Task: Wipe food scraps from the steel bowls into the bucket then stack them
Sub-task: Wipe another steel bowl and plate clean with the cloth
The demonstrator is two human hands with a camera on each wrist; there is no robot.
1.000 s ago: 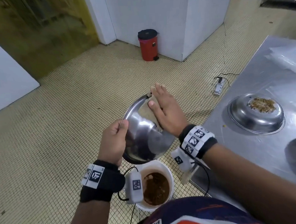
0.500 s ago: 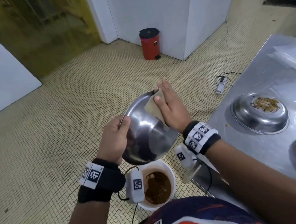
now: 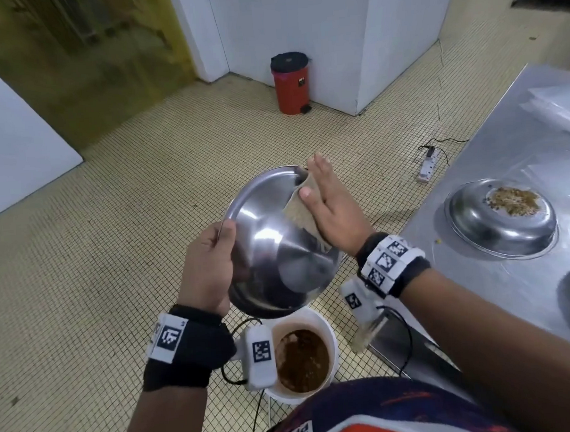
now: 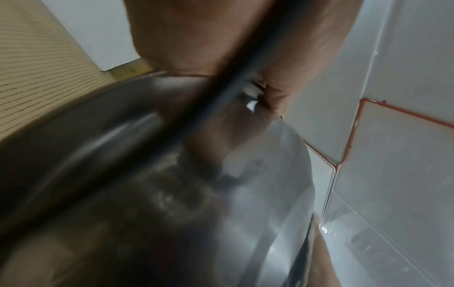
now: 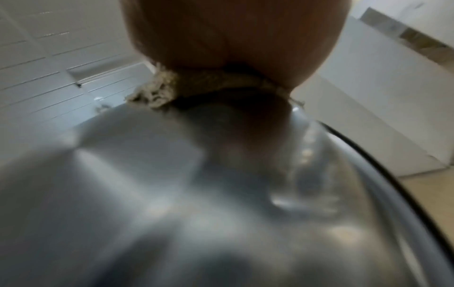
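Our left hand [image 3: 210, 270] grips the rim of the tilted steel bowl [image 3: 272, 250] above the bucket [image 3: 302, 355], while our right hand [image 3: 330, 213], fingers straight, presses a cloth [image 3: 302, 213] inside it. This bowl looks nearly clean; right of the bucket, a second bowl [image 3: 500, 219] with scraps waits on the steel table [image 3: 514, 285]. Nothing is stacked yet. Beyond the bucket, a red bin [image 3: 290, 82] stands on the tiled floor [image 3: 112, 259].

A steel table [image 3: 494, 176] carried a steel bowl [image 3: 478, 230] holding food scraps [image 3: 513, 201], with clear plastic sheeting [image 3: 560, 105] farther back. On the tiled floor [image 3: 112, 259] stood a white bucket [image 3: 329, 333], a red bin [image 3: 291, 88] and a power strip [image 3: 428, 166].
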